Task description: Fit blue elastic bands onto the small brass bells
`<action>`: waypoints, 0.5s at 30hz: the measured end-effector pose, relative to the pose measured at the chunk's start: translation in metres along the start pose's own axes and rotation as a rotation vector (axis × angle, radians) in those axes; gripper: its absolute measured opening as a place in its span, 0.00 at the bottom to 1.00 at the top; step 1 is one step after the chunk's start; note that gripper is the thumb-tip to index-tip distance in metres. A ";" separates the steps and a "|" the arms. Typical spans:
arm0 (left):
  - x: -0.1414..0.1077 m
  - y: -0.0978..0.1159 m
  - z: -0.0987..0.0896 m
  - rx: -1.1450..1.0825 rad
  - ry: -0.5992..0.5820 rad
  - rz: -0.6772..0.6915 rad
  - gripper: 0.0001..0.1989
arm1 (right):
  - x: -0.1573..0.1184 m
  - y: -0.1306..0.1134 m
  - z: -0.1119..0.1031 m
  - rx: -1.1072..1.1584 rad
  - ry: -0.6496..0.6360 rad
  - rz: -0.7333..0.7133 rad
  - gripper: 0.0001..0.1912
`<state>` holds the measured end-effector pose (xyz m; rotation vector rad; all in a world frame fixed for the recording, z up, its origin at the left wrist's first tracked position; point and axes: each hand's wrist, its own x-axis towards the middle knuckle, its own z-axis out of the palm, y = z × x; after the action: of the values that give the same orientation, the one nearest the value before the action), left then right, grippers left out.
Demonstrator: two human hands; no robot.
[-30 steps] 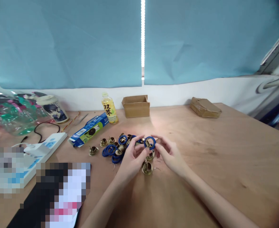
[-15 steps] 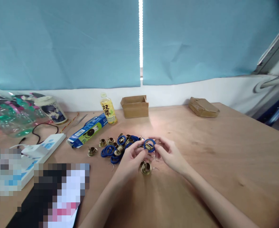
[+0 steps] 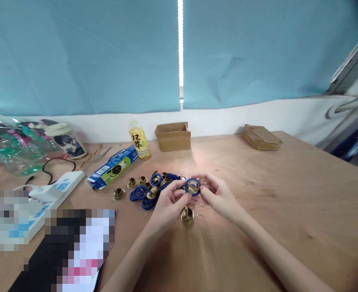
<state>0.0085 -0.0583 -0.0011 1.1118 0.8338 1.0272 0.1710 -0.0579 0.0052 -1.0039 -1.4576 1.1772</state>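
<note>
Between my two hands is a blue ring (image 3: 193,179) with a brass-coloured metal fitting (image 3: 192,188) inside it. My left hand (image 3: 173,202) pinches its lower left side, thumb in front. My right hand (image 3: 216,196) grips its right edge between thumb and fingers. Just below them a similar brass fitting (image 3: 187,215) rests on the table. To the left, partly behind my left hand, lies a pile of blue rings (image 3: 141,193) and brass fittings (image 3: 152,192). Several more fittings stand loose at the pile's left side.
A blue-green carton (image 3: 113,167) and a yellow-labelled bottle (image 3: 139,140) stand behind the pile. Further back are an open cardboard box (image 3: 174,142) and a flattened cardboard package (image 3: 261,138). A white power strip (image 3: 67,182), a lidded cup (image 3: 67,142) and clear plastic bottles (image 3: 17,152) are at left.
The blue ring with its brass fitting has shifted very slightly right and turned a little, showing more of its face. Both hands keep hold of it.
</note>
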 end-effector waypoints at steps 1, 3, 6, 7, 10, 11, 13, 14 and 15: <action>0.000 0.001 -0.001 0.009 0.000 0.000 0.23 | 0.000 0.001 0.000 -0.010 -0.006 0.000 0.17; -0.001 0.003 -0.001 0.026 0.008 0.002 0.22 | 0.001 0.002 -0.001 -0.029 -0.024 -0.006 0.17; -0.002 0.007 -0.001 0.068 0.031 0.009 0.20 | 0.002 0.005 -0.004 -0.035 -0.058 -0.019 0.17; -0.002 0.007 -0.001 0.087 0.034 0.014 0.20 | 0.002 0.005 -0.006 -0.032 -0.071 -0.022 0.17; 0.000 0.005 -0.002 0.149 0.022 0.047 0.18 | 0.003 0.004 -0.009 -0.070 -0.093 -0.031 0.15; 0.000 0.004 -0.004 0.168 0.010 0.059 0.17 | 0.004 0.003 -0.010 -0.094 -0.096 -0.032 0.14; 0.001 0.001 -0.006 0.202 -0.012 0.083 0.16 | 0.004 0.001 -0.012 -0.128 -0.099 -0.029 0.12; 0.001 0.000 -0.007 0.216 -0.018 0.093 0.15 | 0.004 0.000 -0.013 -0.132 -0.101 -0.024 0.12; 0.001 0.000 -0.008 0.228 -0.019 0.102 0.15 | 0.004 0.000 -0.013 -0.129 -0.101 -0.016 0.12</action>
<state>0.0012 -0.0544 -0.0035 1.3670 0.9023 1.0222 0.1833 -0.0517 0.0067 -1.0304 -1.6352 1.1482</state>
